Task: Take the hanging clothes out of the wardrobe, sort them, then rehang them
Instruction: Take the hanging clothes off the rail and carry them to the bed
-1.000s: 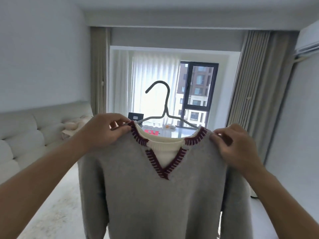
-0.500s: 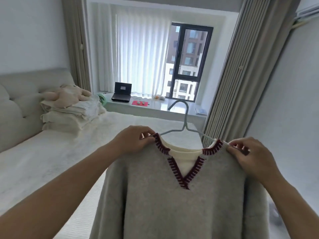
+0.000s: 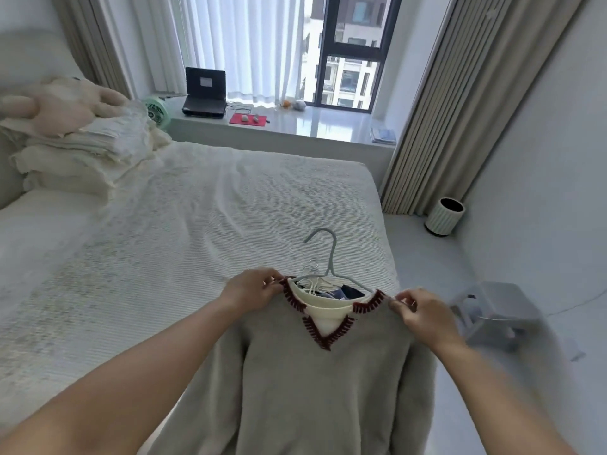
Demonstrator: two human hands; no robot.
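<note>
both hands, left (image 3: 250, 292) and right (image 3: 423, 315), pinch with arms outstretched.

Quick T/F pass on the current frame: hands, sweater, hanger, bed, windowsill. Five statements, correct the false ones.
1. Both hands, left hand and right hand, pinch the grey sweater at its shoulders. True.
2. The sweater is off its hanger. False: the hanger is still in its neckline.
3. A laptop sits on the windowsill. True.
4. The sweater's V-neck trim is blue. False: dark red.
5. Folded bedding lies on the bed. True.
</note>
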